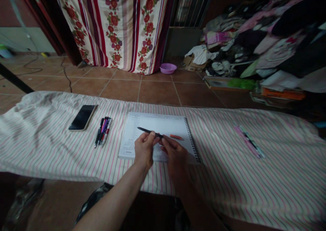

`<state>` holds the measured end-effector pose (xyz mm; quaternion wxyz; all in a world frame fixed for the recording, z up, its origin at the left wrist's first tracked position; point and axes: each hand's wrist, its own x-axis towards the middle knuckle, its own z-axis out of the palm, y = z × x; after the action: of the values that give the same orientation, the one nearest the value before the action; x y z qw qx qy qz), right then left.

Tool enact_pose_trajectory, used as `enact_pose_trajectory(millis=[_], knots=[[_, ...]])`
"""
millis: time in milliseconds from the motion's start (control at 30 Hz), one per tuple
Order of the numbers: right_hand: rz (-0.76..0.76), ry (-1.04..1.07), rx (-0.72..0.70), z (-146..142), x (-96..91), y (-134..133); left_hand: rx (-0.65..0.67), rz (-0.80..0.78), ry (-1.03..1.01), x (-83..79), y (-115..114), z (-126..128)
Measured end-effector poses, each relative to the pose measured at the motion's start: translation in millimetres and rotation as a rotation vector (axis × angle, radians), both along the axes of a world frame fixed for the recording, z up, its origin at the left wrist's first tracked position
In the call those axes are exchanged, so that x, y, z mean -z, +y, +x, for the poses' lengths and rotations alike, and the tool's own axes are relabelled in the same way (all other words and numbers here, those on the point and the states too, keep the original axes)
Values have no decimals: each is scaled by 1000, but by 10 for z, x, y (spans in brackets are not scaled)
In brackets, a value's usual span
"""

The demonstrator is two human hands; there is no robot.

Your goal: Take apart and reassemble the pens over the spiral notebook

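Note:
Above a spiral notebook (158,122), both hands hold one black pen (145,130) between their fingertips. My left hand (145,148) pinches its middle, and the slim end points up and to the left. The pen's other end is gripped by my right hand (175,151), whose fingers partly cover it. A short orange-red piece (176,137), whose kind I cannot make out, lies on the page just beyond my right fingers. The notebook's wire binding runs along its right side, and printed text shows on its left part.
On the striped cloth (63,149) to the left lie a phone (83,117) and several pens (102,131) side by side. A few pink, dark and pale green pens (249,141) lie at the right. Behind are a purple basin (168,68), a floral curtain (124,27) and piled clothes (267,37).

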<state>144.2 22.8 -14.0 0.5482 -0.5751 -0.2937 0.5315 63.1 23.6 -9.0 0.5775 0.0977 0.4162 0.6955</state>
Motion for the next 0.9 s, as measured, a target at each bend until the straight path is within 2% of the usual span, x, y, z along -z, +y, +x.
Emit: enact_pose_trajectory(millis=[200, 367, 700, 900], knots=[[4, 8, 28, -12, 48, 42, 24, -3, -54, -32, -13, -10], [99, -32, 57, -4, 6, 67, 38, 3, -139, -27, -20, -6], [231, -140, -28, 3, -17, 61, 14, -94, -197, -108, -9, -49], [240, -119, -57, -24, 2, 45, 11, -118, -191, -134, 2, -73]])
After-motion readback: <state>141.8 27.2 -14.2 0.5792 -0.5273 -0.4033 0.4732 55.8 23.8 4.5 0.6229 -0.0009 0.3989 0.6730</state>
